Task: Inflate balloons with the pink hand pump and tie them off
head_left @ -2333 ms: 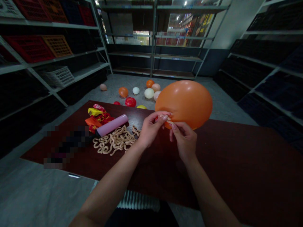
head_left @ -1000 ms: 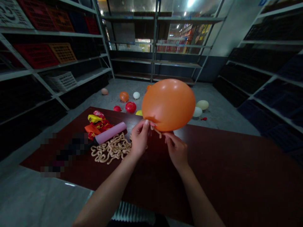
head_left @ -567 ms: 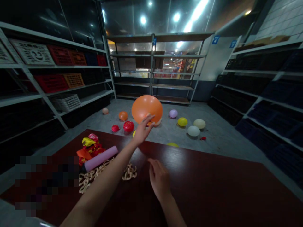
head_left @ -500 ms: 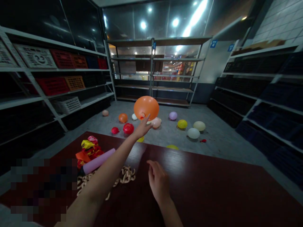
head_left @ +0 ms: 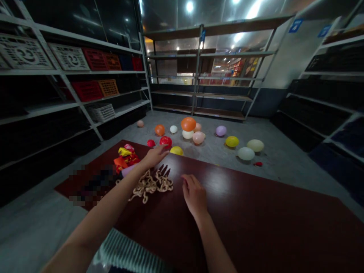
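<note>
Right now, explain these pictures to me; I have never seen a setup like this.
There is no machine here: these are a person's own two bare hands, filmed by a camera worn on their head, looking forward and down. The left hand reaches past a tangle of beige twisted strands; the right hand is at the dark red table. Neither holds anything. Crumpled red, orange and yellow pieces lie on the table, and inflated balloons lie on the floor beyond.
</note>
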Tool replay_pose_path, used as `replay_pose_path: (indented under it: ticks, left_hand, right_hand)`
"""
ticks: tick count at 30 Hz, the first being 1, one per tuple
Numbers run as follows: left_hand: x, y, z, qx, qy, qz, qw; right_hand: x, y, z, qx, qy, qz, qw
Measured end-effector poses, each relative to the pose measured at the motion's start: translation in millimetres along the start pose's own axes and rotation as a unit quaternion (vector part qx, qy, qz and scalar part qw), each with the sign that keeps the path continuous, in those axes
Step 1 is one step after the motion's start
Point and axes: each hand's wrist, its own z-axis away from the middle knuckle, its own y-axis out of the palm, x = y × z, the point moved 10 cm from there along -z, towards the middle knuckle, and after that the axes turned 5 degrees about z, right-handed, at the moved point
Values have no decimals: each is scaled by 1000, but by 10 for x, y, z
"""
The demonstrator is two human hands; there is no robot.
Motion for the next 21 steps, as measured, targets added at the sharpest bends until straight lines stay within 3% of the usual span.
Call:
replay_pose_path:
  ticks: [5,10,13,16,19,21]
  left_hand:
    - [267,-489,765,-25,-14,-66,997]
    - [516,-534,1348,-17,-40,-129,991]
    - [604,-522,1490,-46,-42,-154,986]
    - [765,-575,1548,-81,-89,-173,977]
    - [890,-551,1586,-55,-125,-196,971]
    - [829,-570,1608,-59,-106,-209,970]
  right_hand:
    - [88,119,33,40,-24,21,999]
    - [188,210,78,68,-59,24,996]
    - [217,222,104,72,-74,22,994]
    - [189,212,114,65,-71,31,995]
    - [140,197,109,50,-61,48,996]
    - [139,192,103,45,-64,53,996]
